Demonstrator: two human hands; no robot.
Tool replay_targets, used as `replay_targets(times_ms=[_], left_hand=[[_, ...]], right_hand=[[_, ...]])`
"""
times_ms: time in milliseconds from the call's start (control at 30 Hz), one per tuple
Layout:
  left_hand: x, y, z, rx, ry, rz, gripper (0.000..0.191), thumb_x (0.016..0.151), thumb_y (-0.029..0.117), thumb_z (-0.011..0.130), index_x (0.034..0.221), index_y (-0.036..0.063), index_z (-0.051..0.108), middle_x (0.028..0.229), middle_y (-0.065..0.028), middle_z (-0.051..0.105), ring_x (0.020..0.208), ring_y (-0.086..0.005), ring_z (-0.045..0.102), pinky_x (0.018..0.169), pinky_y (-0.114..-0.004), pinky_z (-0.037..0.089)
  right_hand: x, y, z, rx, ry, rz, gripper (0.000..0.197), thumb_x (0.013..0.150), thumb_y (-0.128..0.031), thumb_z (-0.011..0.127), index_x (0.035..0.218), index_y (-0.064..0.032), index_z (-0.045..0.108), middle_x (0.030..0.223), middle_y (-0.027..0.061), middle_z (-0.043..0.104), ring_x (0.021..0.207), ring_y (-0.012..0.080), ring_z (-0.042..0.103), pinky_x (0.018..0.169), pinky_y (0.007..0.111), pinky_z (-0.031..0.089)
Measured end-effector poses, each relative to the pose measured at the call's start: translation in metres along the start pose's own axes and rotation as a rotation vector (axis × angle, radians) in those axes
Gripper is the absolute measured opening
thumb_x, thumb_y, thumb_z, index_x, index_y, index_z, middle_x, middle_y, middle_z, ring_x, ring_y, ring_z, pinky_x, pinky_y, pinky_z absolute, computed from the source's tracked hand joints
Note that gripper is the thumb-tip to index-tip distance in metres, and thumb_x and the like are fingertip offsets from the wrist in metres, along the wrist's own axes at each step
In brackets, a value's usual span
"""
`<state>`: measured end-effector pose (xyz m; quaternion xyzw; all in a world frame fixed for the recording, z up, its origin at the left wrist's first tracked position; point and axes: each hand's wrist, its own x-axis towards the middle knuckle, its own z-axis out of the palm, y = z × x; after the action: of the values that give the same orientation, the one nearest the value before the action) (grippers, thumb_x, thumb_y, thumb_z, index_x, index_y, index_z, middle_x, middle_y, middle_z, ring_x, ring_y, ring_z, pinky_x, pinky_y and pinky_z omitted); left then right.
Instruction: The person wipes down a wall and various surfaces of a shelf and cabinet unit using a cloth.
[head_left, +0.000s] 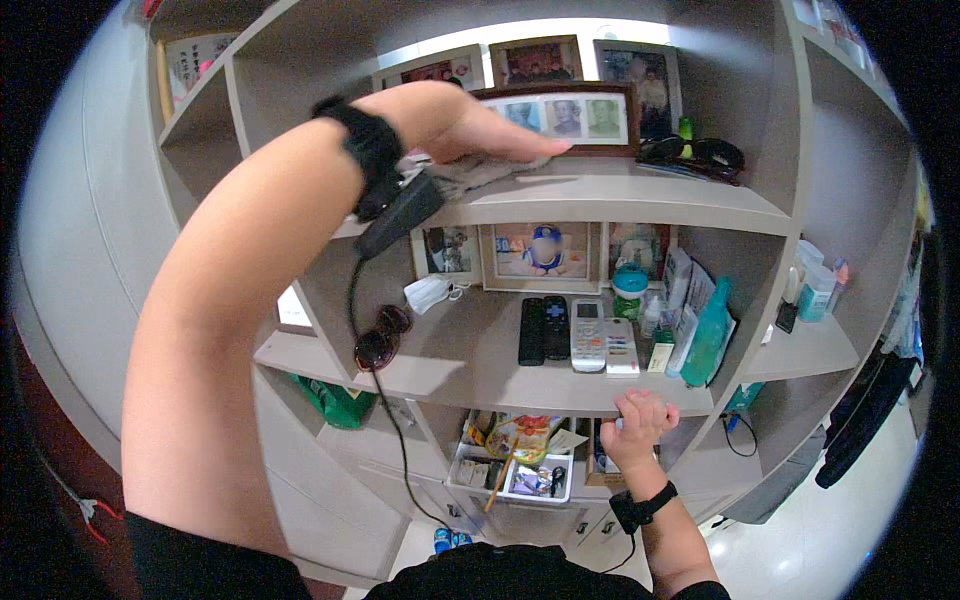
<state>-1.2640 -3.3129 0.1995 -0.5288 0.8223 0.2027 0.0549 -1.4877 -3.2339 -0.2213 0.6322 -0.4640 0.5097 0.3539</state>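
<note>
My left hand (480, 131) reaches across the upper shelf, palm down on a grey cloth (487, 176). The palm and part of the cloth are blurred, and the hand hides some of the cloth. Right behind it stands a long dark wooden picture frame (632, 124) with several small portraits. My right hand (637, 427) is lower down, at the front edge of the middle shelf (525, 394), with its fingers curled in. A small pale spot shows by its thumb; I cannot tell what it is. Black straps with cabled boxes circle both wrists.
Sunglasses (382, 337), a face mask (431, 292), remote controls (589, 335) and a teal bottle (707, 337) occupy the middle shelf. Beside the long frame lie black glasses (697, 156). Below, a white tray (538, 495) holds small items. A black cable (397, 427) hangs from my left wrist.
</note>
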Motion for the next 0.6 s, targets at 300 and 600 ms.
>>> replay_targets(times_ms=[300, 600], left_hand=[[-0.067, -0.029, 0.074, 0.445, 0.576, 0.581, 0.056, 0.095, 0.046, 0.044, 0.141, 0.0145, 0.040, 0.144, -0.0267, 0.031, 0.136, -0.0378, 0.027, 0.111, -0.042, 0.022], [-0.019, 0.000, 0.074, 0.375, 0.848, 0.545, 0.069, 0.083, 0.065, 0.047, 0.114, 0.0054, 0.062, 0.112, -0.0190, 0.060, 0.104, -0.0357, 0.058, 0.090, -0.040, 0.046]], right_hand=[[0.002, 0.003, -0.001, -0.006, 0.020, -0.026, 0.041, 0.061, -0.014, 0.061, 0.102, -0.0185, 0.055, 0.105, 0.0001, 0.056, 0.102, 0.0209, 0.051, 0.096, 0.044, 0.022], [0.006, 0.000, -0.002, -0.061, 0.022, -0.031, 0.035, 0.065, -0.015, 0.065, 0.099, -0.0159, 0.055, 0.105, 0.0017, 0.059, 0.102, 0.0228, 0.054, 0.099, 0.044, 0.021]])
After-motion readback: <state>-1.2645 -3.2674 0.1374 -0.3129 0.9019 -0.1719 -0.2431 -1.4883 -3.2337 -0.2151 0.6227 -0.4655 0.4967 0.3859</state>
